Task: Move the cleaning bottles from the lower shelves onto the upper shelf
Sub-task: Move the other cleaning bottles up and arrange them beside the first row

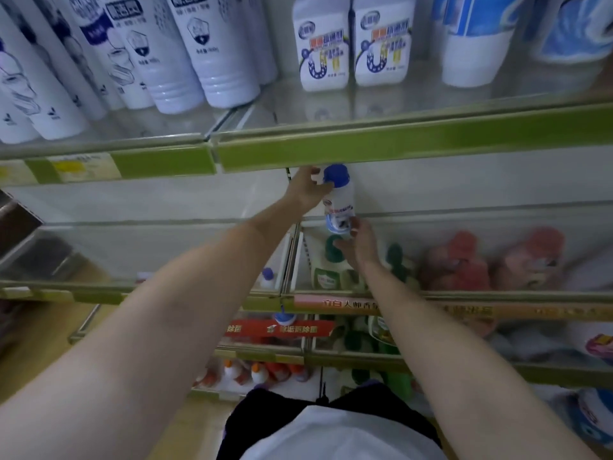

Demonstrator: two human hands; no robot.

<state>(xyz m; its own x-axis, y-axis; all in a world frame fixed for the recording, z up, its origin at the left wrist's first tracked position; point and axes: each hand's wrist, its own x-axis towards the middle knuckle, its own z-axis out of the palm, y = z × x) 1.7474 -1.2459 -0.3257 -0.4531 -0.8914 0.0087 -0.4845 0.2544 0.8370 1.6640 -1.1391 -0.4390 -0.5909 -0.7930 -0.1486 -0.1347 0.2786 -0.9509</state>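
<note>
Tall bottles (pixel 185 61) on upper shelf (pixel 398 141) at left, two square bottles (pixel 353 44) to their right; held bottle (pixel 339 200) below shelf edge, between both hands

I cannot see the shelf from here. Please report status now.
Both hands on blue-capped bottle: left hand near cap, right hand at base. Bottle below upper shelf's green edge, which is overhead.

Frame centre: white plastic bottle with blue cap (pixel 338 197), upright, just under green-edged upper shelf (pixel 398 146). Left hand (pixel 306 190) grips neck; right hand (pixel 360 242) holds base.

Bare forearms (pixel 185 293) — white top (pixel 331 433), dark trim
</note>
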